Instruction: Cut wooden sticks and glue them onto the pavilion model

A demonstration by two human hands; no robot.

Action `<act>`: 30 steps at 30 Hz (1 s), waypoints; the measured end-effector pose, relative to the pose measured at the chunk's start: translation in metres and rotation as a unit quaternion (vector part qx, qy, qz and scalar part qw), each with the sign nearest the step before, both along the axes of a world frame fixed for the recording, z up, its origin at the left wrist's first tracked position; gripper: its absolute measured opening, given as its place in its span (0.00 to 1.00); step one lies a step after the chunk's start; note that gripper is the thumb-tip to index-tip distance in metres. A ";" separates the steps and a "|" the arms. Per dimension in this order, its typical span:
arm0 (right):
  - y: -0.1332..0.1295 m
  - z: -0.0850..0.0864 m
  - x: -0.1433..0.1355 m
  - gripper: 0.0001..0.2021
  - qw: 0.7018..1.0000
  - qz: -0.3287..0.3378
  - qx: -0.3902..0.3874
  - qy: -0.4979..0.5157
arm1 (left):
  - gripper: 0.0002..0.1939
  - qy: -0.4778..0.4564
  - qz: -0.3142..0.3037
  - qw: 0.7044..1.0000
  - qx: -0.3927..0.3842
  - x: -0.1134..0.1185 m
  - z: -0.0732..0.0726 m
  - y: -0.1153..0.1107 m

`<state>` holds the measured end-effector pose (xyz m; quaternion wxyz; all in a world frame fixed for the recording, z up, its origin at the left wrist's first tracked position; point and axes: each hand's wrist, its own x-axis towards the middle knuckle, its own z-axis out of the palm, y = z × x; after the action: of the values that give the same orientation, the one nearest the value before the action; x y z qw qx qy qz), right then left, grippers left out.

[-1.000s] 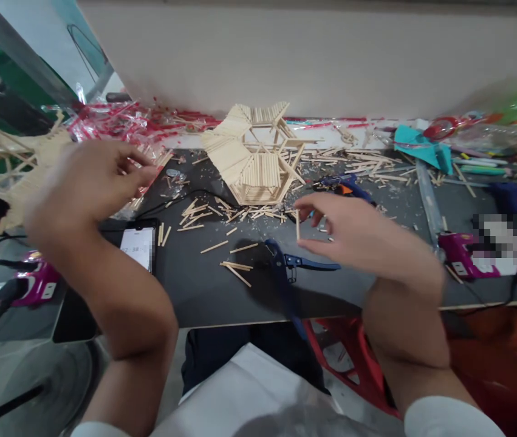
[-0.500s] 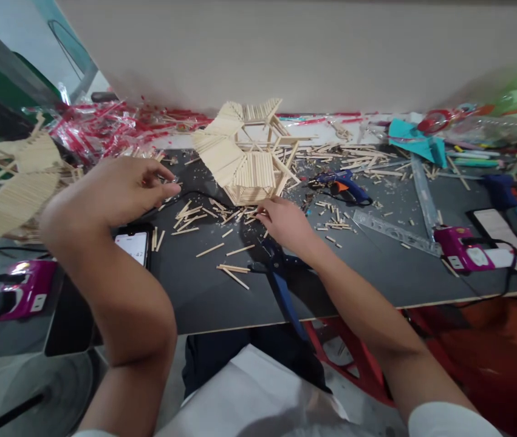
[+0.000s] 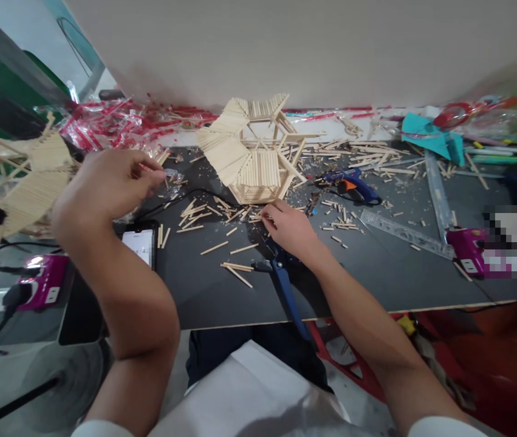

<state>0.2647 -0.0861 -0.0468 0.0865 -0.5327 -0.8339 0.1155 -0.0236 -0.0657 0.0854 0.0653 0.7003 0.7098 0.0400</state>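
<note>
Leans over a dark table (image 3: 212, 303) with both forearms bare, facing a pale stick model (image 3: 260, 170) at the middle, closed with panels on the left and open-framed on the right. Extends the right arm (image 3: 362, 309) up and inward from the lower right, only gently bent at the elbow, with wrist nearly straight and palm down. Holds the right grip (image 3: 290, 228) low, just in front of the model's near base, at a litter of short wooden sticks (image 3: 243, 213), with fingers curled and thumb tucked close to them. Leaves a narrow gap at most between those tips; impossible to tell of any stick pinched there. Hides part of a blue cutter (image 3: 288, 291) behind the same wrist.

Bends the left arm (image 3: 140, 303) far more sharply: slants the forearm outward from an elbow near the table's front edge, then cocks the wrist hard, pointing the fingers inward. Holds the left grip (image 3: 111, 180) raised over the left part of the table, well apart from the model and near a heap of red and clear wrappers (image 3: 103, 121). Curls the fingers there, with thumb and forefinger nearly together; impossible to tell of anything between them. Has a phone (image 3: 138, 240) just beside that forearm and another stick structure (image 3: 39, 194) beyond the wrist. Has a glue gun (image 3: 353, 182) and a clear ruler (image 3: 401, 232) off to the right.
</note>
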 end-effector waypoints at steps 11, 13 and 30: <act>0.006 -0.015 0.009 0.09 0.996 0.014 -0.022 0.086 | 0.22 0.045 0.153 0.986 -0.050 -0.008 -0.021 0.019; 0.006 -0.016 0.009 0.09 0.995 0.020 -0.023 0.096 | 0.24 0.034 0.159 0.986 -0.032 -0.009 -0.025 0.020; 0.006 -0.010 0.019 0.09 0.992 0.026 -0.022 0.123 | 0.53 0.167 0.144 0.970 -0.107 -0.017 -0.082 0.136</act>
<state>0.2834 -0.0798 -0.0563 0.1737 -0.4944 -0.8276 0.2011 -0.0401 0.0707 0.0032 0.0145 0.5762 0.8043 -0.1446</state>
